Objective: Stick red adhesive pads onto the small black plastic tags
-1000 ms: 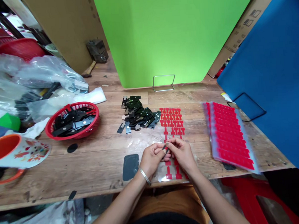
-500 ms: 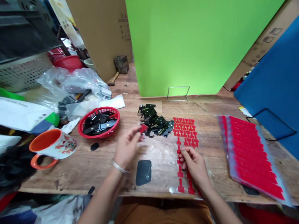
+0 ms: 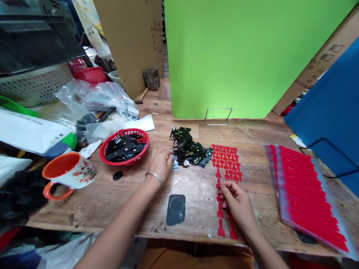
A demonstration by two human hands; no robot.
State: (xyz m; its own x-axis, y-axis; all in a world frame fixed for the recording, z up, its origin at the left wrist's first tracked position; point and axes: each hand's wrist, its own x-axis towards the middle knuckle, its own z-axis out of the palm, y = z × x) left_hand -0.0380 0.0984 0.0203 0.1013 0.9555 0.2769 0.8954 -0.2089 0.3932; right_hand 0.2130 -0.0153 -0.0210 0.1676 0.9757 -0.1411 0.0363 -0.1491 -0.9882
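Note:
My left hand [image 3: 160, 165] is at the left edge of a pile of flat black pieces [image 3: 188, 146]. Its fingers are curled together, and what they hold, if anything, is hidden. Beside those fingertips lies a small greyish piece [image 3: 175, 163]. Over a clear sheet of red T-shaped cut-outs [image 3: 225, 156] rests my right hand [image 3: 235, 198], thumb and fingers closed in a pinch. Anything between those fingertips cannot be made out. Single red shapes run down the sheet's left column, and the right hand covers part of its lower half.
A red basket [image 3: 125, 152] of black pieces stands left of the pile, with an orange-and-white mug [image 3: 69, 171] nearer me. Stacked red sheets [image 3: 311, 195] lie at the right. A green board [image 3: 220, 55] rises behind; a dark patch [image 3: 175, 210] marks the table front.
My left hand has moved up and slightly right to the pile; the red piece seen in its fingers is no longer visible. My right hand stays over the sheet. The view has shifted slightly.

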